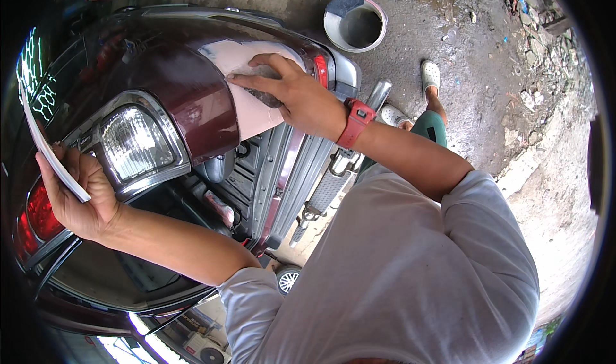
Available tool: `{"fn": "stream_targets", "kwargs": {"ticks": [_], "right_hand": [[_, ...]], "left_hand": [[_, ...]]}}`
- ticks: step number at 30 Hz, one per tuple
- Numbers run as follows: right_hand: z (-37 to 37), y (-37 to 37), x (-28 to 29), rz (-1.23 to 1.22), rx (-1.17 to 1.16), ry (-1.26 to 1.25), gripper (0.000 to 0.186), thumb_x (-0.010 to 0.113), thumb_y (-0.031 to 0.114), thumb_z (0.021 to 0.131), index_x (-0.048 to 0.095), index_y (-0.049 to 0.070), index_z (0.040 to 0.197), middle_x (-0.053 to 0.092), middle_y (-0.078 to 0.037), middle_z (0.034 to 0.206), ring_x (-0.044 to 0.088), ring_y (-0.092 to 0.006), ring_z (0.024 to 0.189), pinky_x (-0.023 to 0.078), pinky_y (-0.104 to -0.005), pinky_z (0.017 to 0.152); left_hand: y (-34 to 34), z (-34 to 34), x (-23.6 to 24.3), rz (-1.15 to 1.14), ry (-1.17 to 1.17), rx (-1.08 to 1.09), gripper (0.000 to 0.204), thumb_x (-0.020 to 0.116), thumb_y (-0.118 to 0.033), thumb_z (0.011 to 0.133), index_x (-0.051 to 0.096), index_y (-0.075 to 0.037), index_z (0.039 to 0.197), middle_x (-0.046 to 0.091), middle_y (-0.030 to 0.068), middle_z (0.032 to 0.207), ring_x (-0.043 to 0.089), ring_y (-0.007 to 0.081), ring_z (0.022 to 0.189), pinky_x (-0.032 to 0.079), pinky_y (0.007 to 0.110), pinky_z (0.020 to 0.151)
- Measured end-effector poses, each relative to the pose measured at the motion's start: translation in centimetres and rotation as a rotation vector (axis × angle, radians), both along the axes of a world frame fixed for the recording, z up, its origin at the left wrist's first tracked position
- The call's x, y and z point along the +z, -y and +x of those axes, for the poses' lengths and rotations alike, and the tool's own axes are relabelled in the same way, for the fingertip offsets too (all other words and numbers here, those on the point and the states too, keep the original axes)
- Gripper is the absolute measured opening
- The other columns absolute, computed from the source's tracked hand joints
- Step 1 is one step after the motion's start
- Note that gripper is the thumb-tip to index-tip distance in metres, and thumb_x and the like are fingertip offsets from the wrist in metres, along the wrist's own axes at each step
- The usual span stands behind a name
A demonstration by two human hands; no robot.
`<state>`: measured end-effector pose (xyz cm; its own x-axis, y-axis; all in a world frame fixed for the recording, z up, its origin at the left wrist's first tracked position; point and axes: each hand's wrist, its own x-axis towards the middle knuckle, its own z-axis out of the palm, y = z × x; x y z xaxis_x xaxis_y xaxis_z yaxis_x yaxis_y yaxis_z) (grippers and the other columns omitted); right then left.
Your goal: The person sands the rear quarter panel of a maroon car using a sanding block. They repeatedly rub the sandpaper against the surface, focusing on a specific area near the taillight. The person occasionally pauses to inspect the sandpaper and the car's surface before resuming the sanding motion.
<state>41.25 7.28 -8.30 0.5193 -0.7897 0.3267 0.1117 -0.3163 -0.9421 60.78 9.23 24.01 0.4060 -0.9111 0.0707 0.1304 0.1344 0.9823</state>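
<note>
On my feed's L side, the L hand (93, 197) is closed on a thin white sheet (56, 164), pinched toward its near end; looks light & bendy, prob. easy to crease, so I'd hold it by the edges. Next R, a chrome-framed lamp (136, 140): hard, prob. crackable, no grip there. Then a maroon body panel (206, 123), w/ the dark grey pad (263, 98) on its pale pink patch (253, 117), under the R hand (298, 97), thumb & fingers spread over it. Pad reads light, maybe slick if wet; I'd take its sides. Hands well apart. Farther R, a bucket (331, 33) on the ground
</note>
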Motion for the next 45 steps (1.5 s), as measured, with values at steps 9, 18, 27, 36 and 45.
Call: {"fn": "stream_targets", "kwargs": {"ticks": [9, 18, 27, 36, 45], "right_hand": [[0.4, -5.0, 0.8, 0.020, -0.102, -0.103, 0.090, 0.064, -0.017, 0.073, 0.052, 0.029, 0.149, 0.040, -0.017, 0.146, 0.037, -0.0466, 0.141, 0.041, -0.0520, 0.117], [0.9, -8.6, 0.8, 0.049, -0.098, -0.155, 0.090, 0.068, -0.013, 0.075, 0.049, 0.031, 0.152, 0.036, -0.019, 0.148, 0.031, -0.0528, 0.142, 0.041, -0.0573, 0.115], [0.5, -11.7, 0.8, 0.057, -0.071, -0.127, 0.074, 0.067, 0.000, 0.086, 0.051, 0.034, 0.150, 0.039, -0.019, 0.146, 0.032, -0.0524, 0.139, 0.034, -0.0659, 0.113], [-6.3, -12.9, 0.6, 0.009, 0.115, -0.092, 0.077, 0.059, -0.013, 0.084, 0.050, 0.028, 0.148, 0.041, -0.021, 0.146, 0.044, -0.0451, 0.136, 0.046, -0.0518, 0.110], [-16.6, -9.6, 5.4, -0.272, 0.254, 0.070, 0.069, 0.064, 0.005, 0.085, 0.047, 0.023, 0.150, 0.045, -0.021, 0.151, 0.034, -0.0424, 0.150, 0.044, -0.0540, 0.114]], "left_hand": [[0.0, 0.1, 0.0, 0.005, 0.014, 0.003, 0.028, 0.054, -0.009, 0.107, 0.058, 0.018, 0.113, 0.062, 0.0165, 0.089, 0.041, 0.0079, 0.059, 0.031, 0.021, 0.047], [-0.1, 0.5, 0.2, 0.015, 0.033, -0.012, 0.029, 0.054, -0.009, 0.107, 0.057, 0.018, 0.115, 0.064, 0.0183, 0.091, 0.043, 0.0089, 0.060, 0.033, 0.021, 0.049], [0.4, 1.2, 0.2, 0.016, -0.044, -0.072, 0.027, 0.054, -0.005, 0.105, 0.055, 0.019, 0.119, 0.065, 0.0194, 0.091, 0.044, 0.0090, 0.062, 0.036, 0.021, 0.050], [-5.6, -2.4, -1.3, -0.031, 0.122, 0.076, 0.037, 0.062, -0.017, 0.103, 0.059, 0.009, 0.130, 0.071, 0.0186, 0.109, 0.071, 0.0206, 0.094, 0.058, 0.032, 0.079], [-16.2, -17.3, -22.1, 0.334, 0.188, 0.483, 0.047, 0.056, -0.026, 0.107, 0.044, 0.001, 0.143, 0.060, 0.0156, 0.131, 0.062, 0.0246, 0.115, 0.051, 0.038, 0.099]]}}
